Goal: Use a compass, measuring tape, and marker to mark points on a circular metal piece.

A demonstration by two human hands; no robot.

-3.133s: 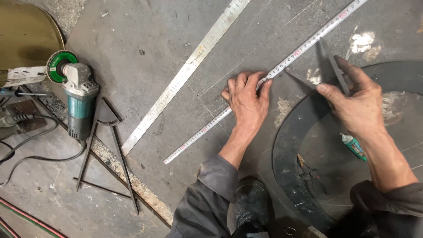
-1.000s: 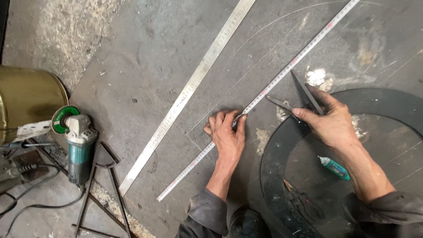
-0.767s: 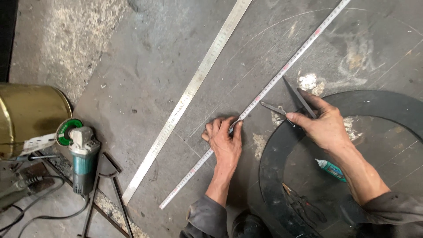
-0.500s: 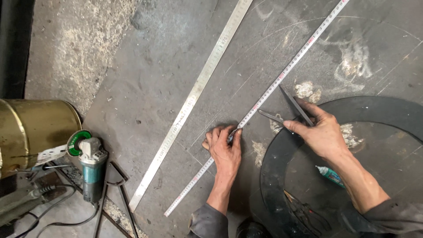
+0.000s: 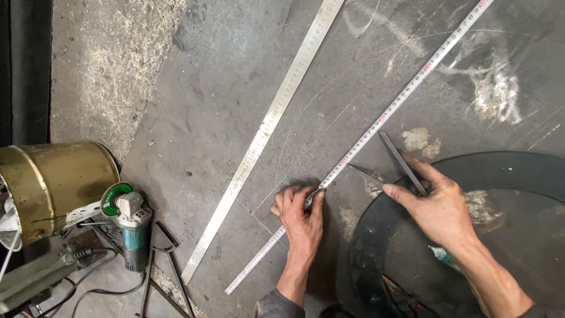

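A left hand [image 5: 301, 215] presses flat, fingers spread, on a long white measuring tape [image 5: 376, 126] lying across a grey steel sheet [image 5: 223, 106]. The right hand [image 5: 438, 209] grips dark metal dividers [image 5: 393, 160] against the tape. Lighter pressure might let the tape slide, skewing the mark.

Even, soft overhead light leaves only faint shadows under the hands [image 5: 303, 215], with glare on the brass can [image 5: 56, 182] and sharp focus throughout.
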